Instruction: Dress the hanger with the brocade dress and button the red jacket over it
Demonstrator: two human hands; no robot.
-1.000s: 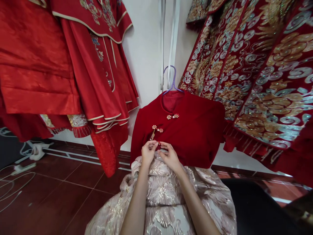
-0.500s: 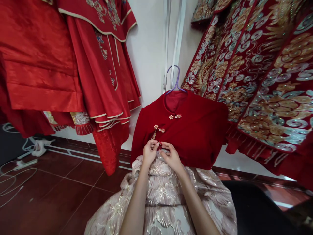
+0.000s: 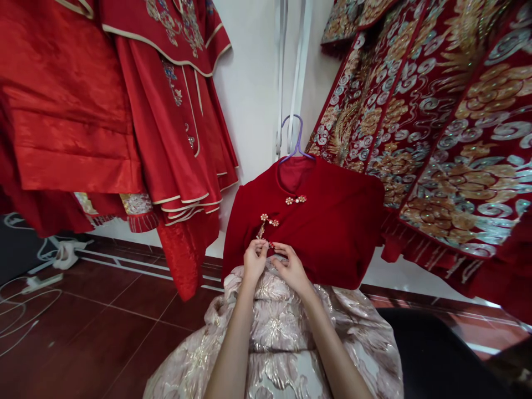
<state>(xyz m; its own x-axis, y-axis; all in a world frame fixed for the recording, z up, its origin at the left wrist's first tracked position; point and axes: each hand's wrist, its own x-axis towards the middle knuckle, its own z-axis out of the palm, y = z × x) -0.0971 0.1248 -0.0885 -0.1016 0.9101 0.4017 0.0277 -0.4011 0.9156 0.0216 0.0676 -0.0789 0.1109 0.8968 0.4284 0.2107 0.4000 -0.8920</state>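
A dark red velvet jacket (image 3: pixel 332 221) hangs on a purple hanger (image 3: pixel 294 138) in front of me, above a pale gold brocade skirt (image 3: pixel 278 332). Two beaded clasps show on its front, one at the collar (image 3: pixel 295 199) and one lower (image 3: pixel 268 221). My left hand (image 3: pixel 254 260) and my right hand (image 3: pixel 291 267) meet at the jacket's lower front edge, fingertips pinched on a small third clasp (image 3: pixel 271 244) that is mostly hidden between them.
Red satin garments (image 3: pixel 124 111) hang at the left. A heavily embroidered red and gold robe (image 3: pixel 436 127) hangs at the right. White wall and straps (image 3: pixel 291 66) lie behind. Cables and a power strip (image 3: pixel 41 277) lie on the dark red tiled floor at left.
My hands stay pinched at the same clasp, with only small finger shifts. The view has swayed slightly.
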